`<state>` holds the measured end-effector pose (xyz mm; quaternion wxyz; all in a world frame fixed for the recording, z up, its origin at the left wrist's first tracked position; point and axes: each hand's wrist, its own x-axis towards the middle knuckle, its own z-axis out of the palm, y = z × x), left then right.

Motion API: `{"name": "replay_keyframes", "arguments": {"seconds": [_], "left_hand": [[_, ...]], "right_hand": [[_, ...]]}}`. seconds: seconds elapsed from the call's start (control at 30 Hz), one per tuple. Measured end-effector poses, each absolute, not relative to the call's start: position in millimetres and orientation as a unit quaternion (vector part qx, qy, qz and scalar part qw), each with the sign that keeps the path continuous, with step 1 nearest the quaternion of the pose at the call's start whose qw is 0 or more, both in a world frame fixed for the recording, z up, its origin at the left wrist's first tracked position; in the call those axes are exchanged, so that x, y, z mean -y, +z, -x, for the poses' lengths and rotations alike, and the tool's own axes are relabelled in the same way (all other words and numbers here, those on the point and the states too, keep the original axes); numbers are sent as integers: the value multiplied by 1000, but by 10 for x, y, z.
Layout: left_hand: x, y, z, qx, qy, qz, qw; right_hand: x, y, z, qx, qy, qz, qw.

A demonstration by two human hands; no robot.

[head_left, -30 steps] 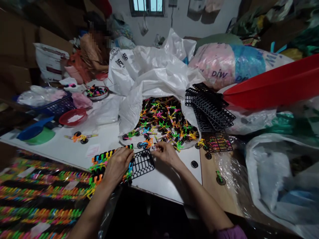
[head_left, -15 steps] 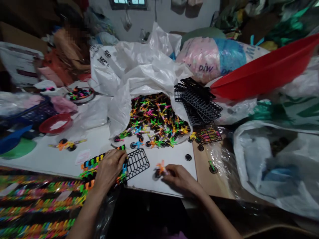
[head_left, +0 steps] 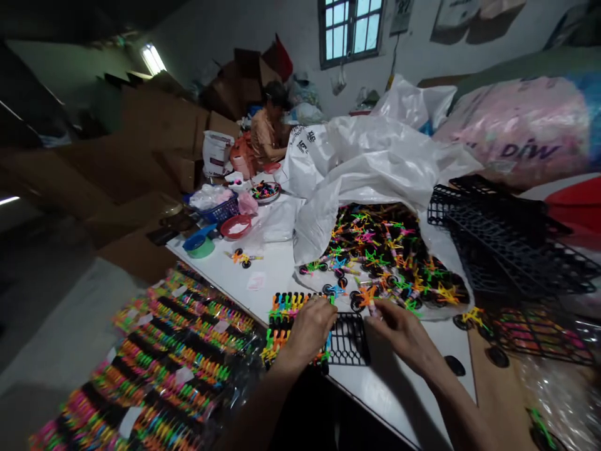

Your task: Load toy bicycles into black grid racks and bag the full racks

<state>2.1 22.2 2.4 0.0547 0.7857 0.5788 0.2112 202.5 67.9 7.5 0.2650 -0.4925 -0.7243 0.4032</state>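
Note:
A black plastic grid tray [head_left: 348,343] lies near the table's front edge, its left part filled with rows of colourful toy bicycles [head_left: 280,335]. My left hand [head_left: 307,329] is closed over the boundary between the filled rows and the bare grid, fingers curled down; the fingertips are partly hidden. Just right of the tray, my right hand [head_left: 406,332] pinches an orange toy bicycle [head_left: 367,297] with black wheels, held above the white table [head_left: 399,401]. Behind both hands, a heap of loose toy bicycles [head_left: 375,250] spills from a white plastic sack [head_left: 370,172].
Stacked black grid trays [head_left: 498,235] stand right of the heap. Packed rows of toys [head_left: 159,357] lie lower left. A red bowl [head_left: 236,227], a green bowl [head_left: 200,246] and a blue basket [head_left: 225,208] sit at the left. Another person [head_left: 267,134] sits at the back.
The camera view has swung left, bringing the room's left side into sight. My right hand has raised the orange toy bicycle towards the heap's front edge. My left hand stays on the tray.

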Motion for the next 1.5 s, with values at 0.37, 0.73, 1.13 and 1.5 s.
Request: {"name": "replay_keyframes", "arguments": {"seconds": [0.37,0.73,1.13,1.5], "left_hand": [[-198,-37,9,-581,199,-789,19],[-233,-132,37,-551,246,-797,26],[-256,-139,66,-536,257,-804,1],[-394,-95,177,-568,248,-785,18]], "right_hand": [[-1743,421,207,828,384,360,192],[-1405,-35,-1470,838,279,439,163],[-1765,-179,-1350,799,87,593,51],[-684,-516,-1879,690,401,534,279]]}}
